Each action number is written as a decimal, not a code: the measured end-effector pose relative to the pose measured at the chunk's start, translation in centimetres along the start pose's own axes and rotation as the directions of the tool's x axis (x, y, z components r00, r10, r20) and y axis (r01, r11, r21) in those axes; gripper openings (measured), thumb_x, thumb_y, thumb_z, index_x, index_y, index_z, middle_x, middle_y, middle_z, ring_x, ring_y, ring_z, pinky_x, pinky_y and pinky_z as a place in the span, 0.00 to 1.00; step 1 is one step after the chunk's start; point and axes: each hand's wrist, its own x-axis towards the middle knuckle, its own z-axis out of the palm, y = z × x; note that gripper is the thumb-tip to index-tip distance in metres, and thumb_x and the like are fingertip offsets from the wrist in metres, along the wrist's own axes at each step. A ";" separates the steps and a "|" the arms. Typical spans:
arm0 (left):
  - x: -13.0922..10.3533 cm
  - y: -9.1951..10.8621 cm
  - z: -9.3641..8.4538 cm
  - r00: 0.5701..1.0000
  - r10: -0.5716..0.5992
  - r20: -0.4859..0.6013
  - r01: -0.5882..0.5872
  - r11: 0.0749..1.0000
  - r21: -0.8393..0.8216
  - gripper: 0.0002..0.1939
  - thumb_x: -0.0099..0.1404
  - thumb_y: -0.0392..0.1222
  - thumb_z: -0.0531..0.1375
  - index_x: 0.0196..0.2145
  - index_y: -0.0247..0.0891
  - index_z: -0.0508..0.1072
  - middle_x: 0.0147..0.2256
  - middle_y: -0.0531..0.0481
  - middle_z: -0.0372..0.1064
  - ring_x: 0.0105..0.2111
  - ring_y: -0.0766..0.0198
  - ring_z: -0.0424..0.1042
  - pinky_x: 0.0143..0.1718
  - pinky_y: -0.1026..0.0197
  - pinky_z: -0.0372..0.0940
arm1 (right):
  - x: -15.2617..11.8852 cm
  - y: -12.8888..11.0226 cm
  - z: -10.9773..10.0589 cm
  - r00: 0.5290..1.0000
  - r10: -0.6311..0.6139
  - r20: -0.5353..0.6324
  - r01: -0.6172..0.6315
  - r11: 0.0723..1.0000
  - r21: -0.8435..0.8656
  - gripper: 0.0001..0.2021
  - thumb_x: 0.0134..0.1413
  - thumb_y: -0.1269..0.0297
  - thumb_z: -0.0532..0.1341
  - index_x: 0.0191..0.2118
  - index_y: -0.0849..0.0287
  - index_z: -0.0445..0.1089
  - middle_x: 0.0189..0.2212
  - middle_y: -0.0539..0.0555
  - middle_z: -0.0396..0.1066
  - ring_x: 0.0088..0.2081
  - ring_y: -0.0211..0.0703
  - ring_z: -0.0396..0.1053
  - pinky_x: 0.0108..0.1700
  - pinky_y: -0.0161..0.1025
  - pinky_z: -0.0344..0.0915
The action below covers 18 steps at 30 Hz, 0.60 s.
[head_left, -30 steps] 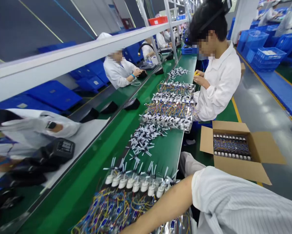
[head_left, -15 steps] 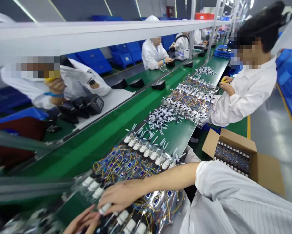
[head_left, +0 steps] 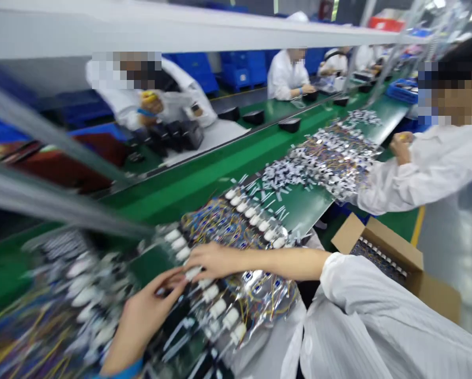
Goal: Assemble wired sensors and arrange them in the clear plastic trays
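My right hand (head_left: pixel 214 260) reaches across rows of wired parts, its fingers closed on a white cylindrical part (head_left: pixel 193 273). Against its fingertips, my left hand (head_left: pixel 151 302) is curled with thumb and fingers pinched together; what they hold is hidden. A blue band (head_left: pixel 127 370) circles my left wrist. Beneath and beyond the right hand lies a clear plastic pack (head_left: pixel 220 223) of small blue boards, coloured wires and white caps in rows. Nearer my body, another row of white caps (head_left: pixel 224 313) lies on shiny clear plastic. Loose white strips (head_left: pixel 174 337) lie just right of my left hand.
More wired packs (head_left: pixel 26 326) lie blurred at left. Farther along the green bench are a heap of black-and-white pieces (head_left: pixel 285 173) and more packs (head_left: pixel 338 152). A metal post (head_left: pixel 62 197) slants at left. An open carton (head_left: pixel 397 239) stands right. Co-workers in white sit nearby.
The view has swung left, so the scene sits farther right. My left hand has come further into view, and both hands are still together at the white part.
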 end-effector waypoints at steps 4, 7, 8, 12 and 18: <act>-0.5 0.6 0.2 0.994 0.106 0.016 -0.102 0.984 -0.149 0.38 0.61 0.68 0.66 0.54 0.33 0.80 0.42 0.41 0.83 0.38 0.54 0.79 0.43 0.58 0.73 | -0.1 -0.9 -0.8 0.993 0.113 -0.036 -0.111 0.993 0.050 0.17 0.70 0.64 0.64 0.59 0.64 0.73 0.52 0.61 0.73 0.56 0.47 0.69 0.60 0.44 0.64; -0.2 0.3 0.3 0.986 0.168 0.004 -0.165 0.972 -0.165 0.34 0.64 0.69 0.65 0.49 0.33 0.83 0.43 0.40 0.83 0.36 0.57 0.77 0.43 0.57 0.71 | -0.5 -0.9 -2.0 0.994 0.089 -0.057 -0.083 0.991 0.104 0.16 0.67 0.68 0.64 0.58 0.65 0.73 0.53 0.62 0.72 0.56 0.46 0.70 0.60 0.44 0.66; -0.1 0.2 0.4 0.984 0.178 -0.003 -0.176 0.970 -0.167 0.33 0.66 0.68 0.65 0.49 0.34 0.84 0.43 0.40 0.83 0.36 0.57 0.77 0.44 0.57 0.70 | -0.9 -0.9 -2.6 0.996 0.062 -0.059 -0.055 0.992 0.110 0.17 0.66 0.70 0.64 0.58 0.65 0.73 0.54 0.62 0.71 0.57 0.46 0.69 0.61 0.45 0.66; -0.4 0.1 0.4 0.977 0.213 -0.026 -0.214 0.956 -0.199 0.26 0.68 0.61 0.66 0.49 0.35 0.84 0.47 0.40 0.83 0.43 0.54 0.80 0.49 0.55 0.70 | -2.4 -1.6 -5.1 0.979 0.060 -0.194 -0.070 0.997 -0.043 0.14 0.66 0.68 0.65 0.54 0.66 0.75 0.54 0.62 0.73 0.58 0.51 0.66 0.64 0.50 0.63; -0.7 0.1 0.3 0.965 0.250 -0.075 -0.261 0.940 -0.219 0.22 0.71 0.56 0.66 0.51 0.36 0.83 0.49 0.40 0.82 0.46 0.54 0.80 0.51 0.55 0.70 | -1.8 -1.9 -3.8 0.986 0.105 -0.130 -0.120 0.986 -0.115 0.25 0.63 0.56 0.70 0.60 0.64 0.74 0.55 0.62 0.75 0.59 0.56 0.64 0.62 0.52 0.61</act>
